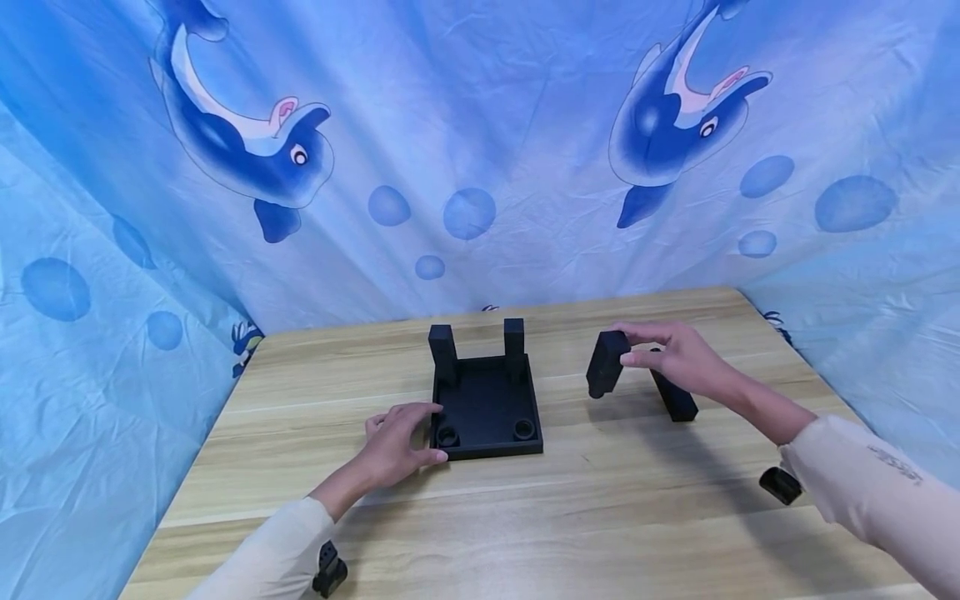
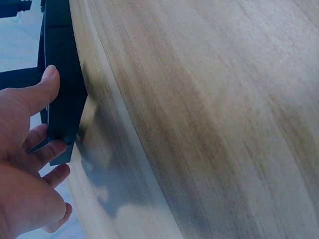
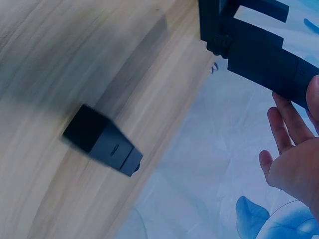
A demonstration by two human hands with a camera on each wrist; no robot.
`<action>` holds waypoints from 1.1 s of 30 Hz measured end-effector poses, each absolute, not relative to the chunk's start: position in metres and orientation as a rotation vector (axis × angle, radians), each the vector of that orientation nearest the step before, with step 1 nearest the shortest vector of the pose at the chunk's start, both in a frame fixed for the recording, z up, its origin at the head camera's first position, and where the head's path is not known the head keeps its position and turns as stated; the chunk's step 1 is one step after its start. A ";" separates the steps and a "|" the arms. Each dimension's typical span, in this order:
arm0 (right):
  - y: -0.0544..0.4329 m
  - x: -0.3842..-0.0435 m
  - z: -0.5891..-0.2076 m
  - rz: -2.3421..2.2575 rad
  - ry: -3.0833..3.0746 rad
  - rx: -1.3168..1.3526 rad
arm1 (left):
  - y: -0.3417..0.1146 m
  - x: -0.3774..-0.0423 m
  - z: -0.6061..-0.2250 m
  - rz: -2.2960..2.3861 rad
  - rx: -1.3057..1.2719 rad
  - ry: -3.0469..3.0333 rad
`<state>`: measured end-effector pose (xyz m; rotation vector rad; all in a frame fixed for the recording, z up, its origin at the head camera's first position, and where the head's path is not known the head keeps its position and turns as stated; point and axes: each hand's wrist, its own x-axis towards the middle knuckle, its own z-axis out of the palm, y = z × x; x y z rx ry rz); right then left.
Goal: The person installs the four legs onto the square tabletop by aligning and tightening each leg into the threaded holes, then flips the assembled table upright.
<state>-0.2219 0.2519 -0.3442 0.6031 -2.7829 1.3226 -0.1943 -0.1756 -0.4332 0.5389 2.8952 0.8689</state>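
Note:
A black square base [image 1: 486, 404] with a raised rim lies on the table. Two upright black legs [image 1: 442, 350] stand at its far corners, and two round sockets [image 1: 524, 429] show at the near ones. My left hand [image 1: 396, 442] holds the base at its near-left corner, thumb on the front rim and index finger on the left side. To the right of the base, my right hand [image 1: 675, 354] pinches a black leg [image 1: 606, 364] above the table, its round peg end pointing down. Another black leg [image 1: 677, 402] lies on the wood beneath that hand.
The wooden table [image 1: 585, 517] ends at a blue curtain [image 1: 525, 167] with dolphins, which hangs behind and along both sides. Small black devices sit by the left sleeve [image 1: 328, 570] and the right sleeve [image 1: 782, 485].

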 end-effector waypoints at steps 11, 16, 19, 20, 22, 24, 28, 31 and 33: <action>0.225 -0.231 -0.339 1.456 -2.747 0.630 | -0.177 -0.194 -0.432 0.890 0.546 2.893; 0.217 -0.233 -0.339 1.459 -2.749 0.640 | -0.177 -0.194 -0.433 0.890 0.548 2.892; 0.212 -0.235 -0.339 1.475 -2.750 0.641 | -0.177 -0.195 -0.434 0.887 0.548 2.895; 0.211 -0.236 -0.340 1.487 -2.749 0.641 | -0.177 -0.195 -0.434 0.888 0.549 2.895; 0.206 -0.237 -0.339 1.500 -2.749 0.639 | -0.177 -0.195 -0.433 0.885 0.549 2.896; 0.201 -0.238 -0.339 1.524 -2.741 0.648 | -0.178 -0.195 -0.433 0.885 0.549 2.894; 0.192 -0.238 -0.337 1.527 -2.743 0.656 | -0.178 -0.195 -0.433 0.884 0.547 2.890; 0.187 -0.238 -0.337 1.543 -2.736 0.677 | -0.177 -0.195 -0.433 0.883 0.544 2.889; 0.184 -0.238 -0.337 1.557 -2.730 0.692 | -0.177 -0.196 -0.433 0.882 0.543 2.890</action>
